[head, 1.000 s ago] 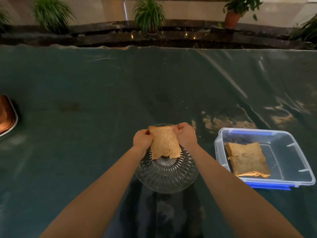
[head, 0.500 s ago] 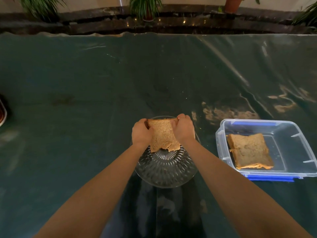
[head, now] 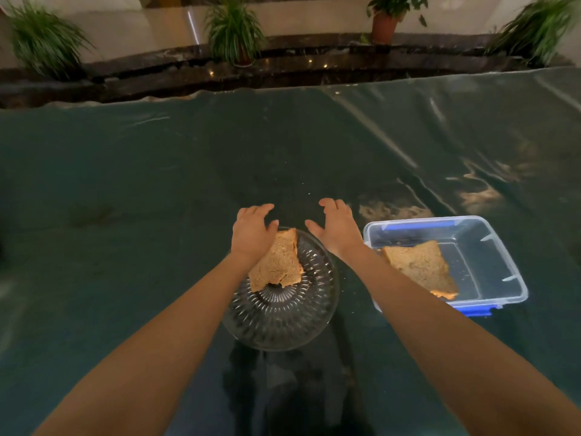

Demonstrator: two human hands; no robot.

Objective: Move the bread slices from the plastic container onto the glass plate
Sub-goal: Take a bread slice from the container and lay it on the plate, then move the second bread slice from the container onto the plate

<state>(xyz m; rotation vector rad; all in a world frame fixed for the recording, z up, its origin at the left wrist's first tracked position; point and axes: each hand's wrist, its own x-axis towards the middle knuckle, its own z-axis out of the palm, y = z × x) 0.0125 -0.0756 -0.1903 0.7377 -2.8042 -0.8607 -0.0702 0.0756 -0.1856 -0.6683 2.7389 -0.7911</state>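
Note:
A torn brown bread slice [head: 278, 264] lies on the far left part of the ribbed glass plate [head: 292, 322] in front of me. Above the slice's left edge hovers my left hand [head: 253, 231], fingers spread, holding nothing. My right hand [head: 336, 228] is open too, above the plate's far right rim, apart from the bread. To the right stands a clear plastic container [head: 490, 247] with blue clips. Another bread slice [head: 421, 267] lies in its left half, partly hidden by my right forearm.
The table is covered by a dark green glossy sheet [head: 157, 199]. Its far edge runs along a dark stone ledge [head: 283, 70] with potted plants [head: 234, 26].
Both hands held the slice upright over the plate; they have let go and opened, and the slice now lies on the plate. The camera view has tilted upward.

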